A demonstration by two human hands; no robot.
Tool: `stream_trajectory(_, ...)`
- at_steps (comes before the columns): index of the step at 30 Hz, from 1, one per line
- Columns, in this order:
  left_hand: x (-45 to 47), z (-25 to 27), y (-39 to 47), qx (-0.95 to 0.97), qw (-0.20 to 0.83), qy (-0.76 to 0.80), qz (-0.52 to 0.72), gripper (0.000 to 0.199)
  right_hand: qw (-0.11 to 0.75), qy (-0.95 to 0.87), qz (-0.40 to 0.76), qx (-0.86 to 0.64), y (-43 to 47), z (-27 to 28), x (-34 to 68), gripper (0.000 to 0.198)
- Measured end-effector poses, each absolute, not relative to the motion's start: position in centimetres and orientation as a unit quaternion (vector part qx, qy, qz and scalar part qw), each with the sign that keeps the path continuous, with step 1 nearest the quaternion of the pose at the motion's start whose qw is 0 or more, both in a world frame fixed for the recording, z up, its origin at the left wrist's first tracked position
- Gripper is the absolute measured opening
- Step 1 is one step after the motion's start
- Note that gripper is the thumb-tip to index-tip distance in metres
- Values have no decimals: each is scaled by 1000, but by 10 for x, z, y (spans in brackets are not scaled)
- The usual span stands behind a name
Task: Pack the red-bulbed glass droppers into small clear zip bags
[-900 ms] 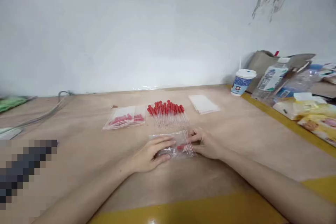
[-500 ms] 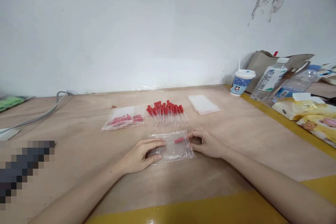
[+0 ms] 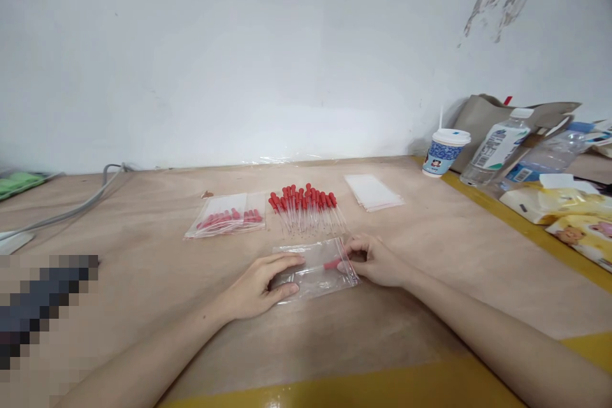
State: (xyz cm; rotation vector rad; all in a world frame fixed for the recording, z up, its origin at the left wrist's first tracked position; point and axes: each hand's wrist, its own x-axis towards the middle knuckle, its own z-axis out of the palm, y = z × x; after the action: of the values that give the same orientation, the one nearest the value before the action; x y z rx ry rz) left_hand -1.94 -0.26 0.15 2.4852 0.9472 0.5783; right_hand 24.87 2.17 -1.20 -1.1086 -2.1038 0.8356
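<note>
A clear zip-lock bag [image 3: 310, 277] lies flat before me, its red-lined mouth towards the right. Inside is a dropper with a red rubber bulb [image 3: 330, 264], the bulb near the mouth. My left hand [image 3: 268, 282] rests on the bag's left part, thumb and fingers spread apart. At the mouth, my right hand [image 3: 370, 260] is closed on the bag's edge, with the thumb tip over the bulb's end; whether it grips the bulb is unclear. Beyond the bag lies a pile of red-bulbed droppers [image 3: 306, 201]. Filled bags of droppers [image 3: 224, 220] lie to its left.
A stack of flat bags [image 3: 373, 192] lies right of the pile. Farther right stand a paper cup [image 3: 444, 153], a water bottle [image 3: 497, 150], a grey bag [image 3: 468, 118] and yellow packs [image 3: 545, 201]. A grey cable [image 3: 81, 209] runs along the left, behind a blurred dark object [image 3: 48, 299].
My right thumb has moved left into the mouth area and covers the end of the bulb. The bulb has tilted slightly. My left hand stays on the bag.
</note>
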Motion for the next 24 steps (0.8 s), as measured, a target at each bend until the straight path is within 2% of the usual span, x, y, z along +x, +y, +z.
stream_trajectory(6, -19, 2, -3, 894, 205, 345, 197, 37, 252, -821, 305, -411, 19, -8, 255, 19)
stream_trajectory(9, -18, 4, -4, 894, 216, 342, 191, 24, 221, -823, 376, -365, 26, -5, 262, 25)
stream_trajectory(12, -17, 7, -4, 892, 233, 339, 188, 16, 255, -767, 436, -395, 46, 0, 273, 29)
stream_trajectory(16, -19, 10, -4, 890, 260, 330, 176, 19, 349, -712, 291, -535, 84, 7, 271, 17)
stream_trajectory(18, -20, 11, -4, 890, 268, 326, 173, 17, 353, -703, 215, -578, 102, 9, 261, 13)
stream_trajectory(20, -21, 11, -4, 887, 269, 333, 173, 14, 332, -689, 195, -614, 119, 9, 249, 22)
stream_trajectory(24, -22, 12, -6, 885, 261, 346, 168, 13, 293, -662, 238, -647, 140, 5, 231, 40)
